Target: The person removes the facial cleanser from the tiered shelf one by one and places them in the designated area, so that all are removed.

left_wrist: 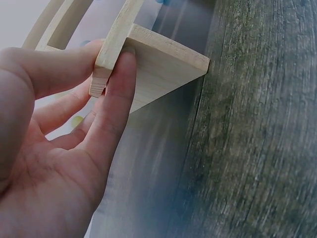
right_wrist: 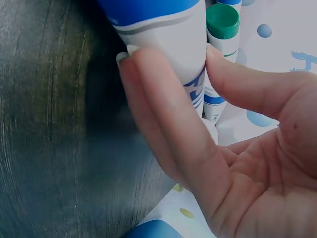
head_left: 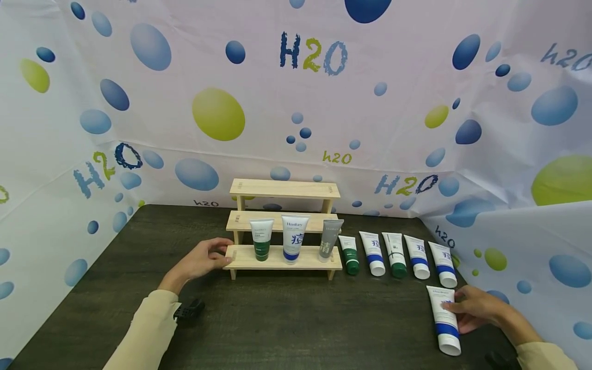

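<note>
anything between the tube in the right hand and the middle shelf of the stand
Yes: five tubes in a row right of the stand, and three standing tubes on the bottom shelf, in front of the middle shelf.

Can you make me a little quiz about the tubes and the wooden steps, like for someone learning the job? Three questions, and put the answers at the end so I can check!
1. Pick one: what does the left hand grip?
A) a tube
B) the end of the wooden stand
C) nothing at all

2. True or false: the gray tube is on the stand's bottom step.

3. Count: how many tubes are in the row on the dark table, leaving out the blue-banded tube in the right hand?

Key: 1. B. 2. True. 3. Five.
</note>
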Demonstrator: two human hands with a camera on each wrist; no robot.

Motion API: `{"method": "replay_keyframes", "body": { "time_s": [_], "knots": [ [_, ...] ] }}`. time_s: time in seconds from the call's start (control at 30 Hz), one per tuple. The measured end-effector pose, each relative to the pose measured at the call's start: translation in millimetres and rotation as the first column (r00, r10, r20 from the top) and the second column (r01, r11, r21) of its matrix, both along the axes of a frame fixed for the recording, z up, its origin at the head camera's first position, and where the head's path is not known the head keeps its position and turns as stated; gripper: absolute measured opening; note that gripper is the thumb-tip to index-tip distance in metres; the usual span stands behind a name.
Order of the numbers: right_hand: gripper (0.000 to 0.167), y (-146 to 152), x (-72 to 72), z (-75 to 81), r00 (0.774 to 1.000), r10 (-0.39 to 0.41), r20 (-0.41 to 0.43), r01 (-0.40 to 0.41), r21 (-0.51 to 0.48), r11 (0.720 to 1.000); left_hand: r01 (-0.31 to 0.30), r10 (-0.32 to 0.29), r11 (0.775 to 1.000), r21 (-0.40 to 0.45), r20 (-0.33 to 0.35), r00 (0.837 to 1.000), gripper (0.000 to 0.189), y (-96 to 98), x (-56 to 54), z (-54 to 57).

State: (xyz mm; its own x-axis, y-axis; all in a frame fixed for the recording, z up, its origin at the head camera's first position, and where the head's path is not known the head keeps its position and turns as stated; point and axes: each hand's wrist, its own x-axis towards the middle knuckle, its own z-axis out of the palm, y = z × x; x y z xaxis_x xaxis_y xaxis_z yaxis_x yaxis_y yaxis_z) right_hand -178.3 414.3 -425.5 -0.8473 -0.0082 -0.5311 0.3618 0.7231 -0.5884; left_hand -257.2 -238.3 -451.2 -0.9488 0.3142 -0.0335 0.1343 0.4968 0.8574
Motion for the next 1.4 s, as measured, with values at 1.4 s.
{"method": "replay_keyframes", "body": {
  "time_s": [1.4],
  "knots": [
    [0.044, -78, -36.3, 68.6, 0.941, 0.189, -0.280, -0.165, 0.110, 0.980, -0.001, 0.001, 1.000, 0.018, 0.006, 1.000, 0.055, 0.6, 0.9, -1.7]
  ]
}}
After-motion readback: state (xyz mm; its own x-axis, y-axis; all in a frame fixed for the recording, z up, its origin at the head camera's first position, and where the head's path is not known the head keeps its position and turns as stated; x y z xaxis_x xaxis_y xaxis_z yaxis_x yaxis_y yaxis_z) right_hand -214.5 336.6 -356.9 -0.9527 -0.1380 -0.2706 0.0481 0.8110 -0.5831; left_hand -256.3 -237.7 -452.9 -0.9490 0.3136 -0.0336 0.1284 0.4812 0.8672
